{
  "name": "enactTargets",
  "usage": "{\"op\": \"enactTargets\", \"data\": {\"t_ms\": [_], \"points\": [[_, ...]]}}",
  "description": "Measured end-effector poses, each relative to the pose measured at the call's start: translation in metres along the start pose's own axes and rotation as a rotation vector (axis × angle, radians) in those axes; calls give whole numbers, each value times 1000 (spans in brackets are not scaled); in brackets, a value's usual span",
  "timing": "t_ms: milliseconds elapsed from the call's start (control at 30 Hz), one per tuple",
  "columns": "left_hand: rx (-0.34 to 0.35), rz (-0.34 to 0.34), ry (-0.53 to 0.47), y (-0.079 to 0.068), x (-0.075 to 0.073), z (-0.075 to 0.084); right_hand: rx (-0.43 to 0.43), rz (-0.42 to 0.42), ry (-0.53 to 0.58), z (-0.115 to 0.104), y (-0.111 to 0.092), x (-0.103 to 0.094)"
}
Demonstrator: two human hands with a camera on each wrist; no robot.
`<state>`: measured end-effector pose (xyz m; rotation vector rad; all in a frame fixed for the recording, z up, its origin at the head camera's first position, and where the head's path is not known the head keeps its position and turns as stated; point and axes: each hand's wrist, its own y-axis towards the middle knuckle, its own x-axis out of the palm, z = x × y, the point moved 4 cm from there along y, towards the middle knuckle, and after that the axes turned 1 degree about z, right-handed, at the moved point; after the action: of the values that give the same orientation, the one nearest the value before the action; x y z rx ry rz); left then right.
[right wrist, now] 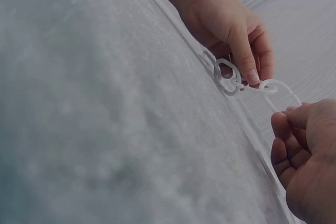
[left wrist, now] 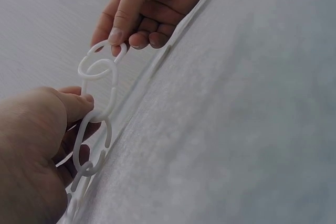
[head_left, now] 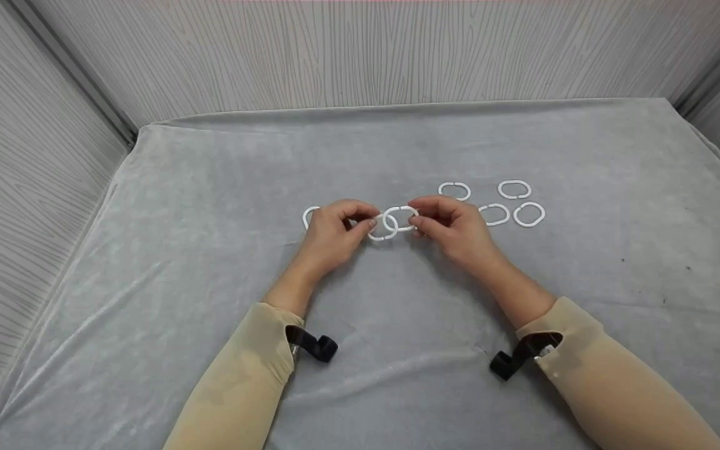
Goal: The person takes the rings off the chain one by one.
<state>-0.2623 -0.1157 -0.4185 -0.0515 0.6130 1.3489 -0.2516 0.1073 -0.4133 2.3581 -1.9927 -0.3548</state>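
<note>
Both forearms, in beige sleeves, slant inward from the near edge of the cloth-covered surface, a black wrist mount at each of the two cuffs. The hands meet midway between the surface's left and right edges, held up just above the cloth with the thumbs facing each other. The left hand pinches one white oval link between thumb and fingers. The right hand pinches a second link between thumb and forefinger, its other fingers curled in. The two links pass through each other. From the left hand's link the chain runs on past that hand; at least four joined links show in the left wrist view, the exact total hidden. Four loose links lie toward the far right corner, two nearer the far edge, two closer; one closer link touches or passes behind the right hand's outline.
</note>
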Motion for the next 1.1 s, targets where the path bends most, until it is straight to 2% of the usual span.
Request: {"op": "enactTargets", "data": {"t_ms": [600, 1100], "points": [[10, 52, -28, 1, -1, 1, -15, 6, -17, 1, 0, -1], [13, 35, -70, 0, -1, 1, -53, -40, -35, 0, -1, 1]]}}
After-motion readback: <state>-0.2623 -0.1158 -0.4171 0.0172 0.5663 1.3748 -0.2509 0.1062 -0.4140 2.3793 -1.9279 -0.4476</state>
